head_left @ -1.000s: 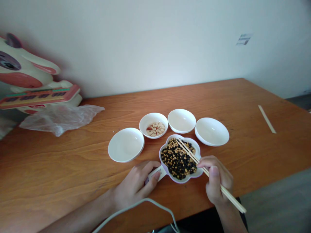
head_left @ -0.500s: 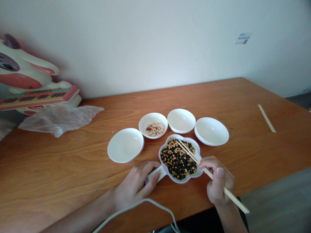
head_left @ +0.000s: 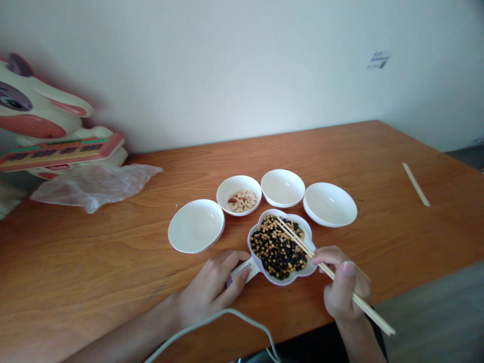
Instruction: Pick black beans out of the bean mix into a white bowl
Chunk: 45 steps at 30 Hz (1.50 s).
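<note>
A mix of black and yellow beans (head_left: 278, 249) fills a white, flower-shaped dish with a lilac rim (head_left: 307, 235), set on a brown wood-grain table (head_left: 113, 262) just in front of a person. The left hand (head_left: 217, 282) is closed around the dish's short white handle (head_left: 252, 269), thumb on top. The right hand (head_left: 346, 287) grips a pair of pale wooden chopsticks (head_left: 298, 241), fingers closed about them, the narrow tips slightly apart at the far side of the beans; whether they pinch one cannot be told. Behind the dish curve four round white bowls (head_left: 330, 204), the second from the left holding pale, split peanuts (head_left: 244, 200). A pale grey cable (head_left: 249, 320) loops near the left wrist. At far left, a crumpled clear plastic bag (head_left: 98, 184) lies before a white-and-pink animal-shaped toy keyboard (head_left: 41, 116); at far right lies a thin, pale flat strip (head_left: 416, 185).
</note>
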Available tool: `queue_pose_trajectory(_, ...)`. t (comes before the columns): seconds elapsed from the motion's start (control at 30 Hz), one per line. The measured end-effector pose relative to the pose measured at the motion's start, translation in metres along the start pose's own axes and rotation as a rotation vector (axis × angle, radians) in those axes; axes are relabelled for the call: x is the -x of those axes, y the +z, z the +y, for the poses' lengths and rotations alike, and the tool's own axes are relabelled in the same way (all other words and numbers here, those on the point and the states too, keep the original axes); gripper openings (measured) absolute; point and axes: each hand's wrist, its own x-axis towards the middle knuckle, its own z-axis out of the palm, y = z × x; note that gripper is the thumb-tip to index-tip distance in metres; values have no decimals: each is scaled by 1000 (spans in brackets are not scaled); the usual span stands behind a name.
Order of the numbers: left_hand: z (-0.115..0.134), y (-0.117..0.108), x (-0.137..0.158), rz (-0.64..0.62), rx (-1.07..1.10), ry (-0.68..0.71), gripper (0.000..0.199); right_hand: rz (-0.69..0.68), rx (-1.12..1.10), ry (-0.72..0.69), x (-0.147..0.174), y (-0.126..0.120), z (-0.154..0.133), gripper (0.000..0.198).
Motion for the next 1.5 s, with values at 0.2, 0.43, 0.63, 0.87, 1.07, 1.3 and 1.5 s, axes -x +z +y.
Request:
queue_pose_trajectory(0.2,0,0,0,0,-2,1,21,42,17,-78,-1,0,0,45)
queue_pose_trajectory(0.43,0,0,0,6,-16,5,24,192,84,-209,-1,-3,0,50)
queue_pose_trajectory(0.63,0,1,1,15,-28,-2,25,318,142,-240,-14,-2,1,53)
queue_pose_trajectory(0.87,0,0,1,10,-18,-6,24,373,115,-191,-34,5,13,56)
queue_pose_trajectory(1.07,0,0,-1,-2,-8,-10,22,360,71,-165,-14,-3,11,55)
queue_pose_trajectory(1.3,2,0,0,-10,-1,-13,22,219,3,-76,-11,-4,-2,63)
queue_pose_trajectory(1.5,1,-1,0,-12,-2,-16,20,181,-12,25,-16,-4,-2,73)
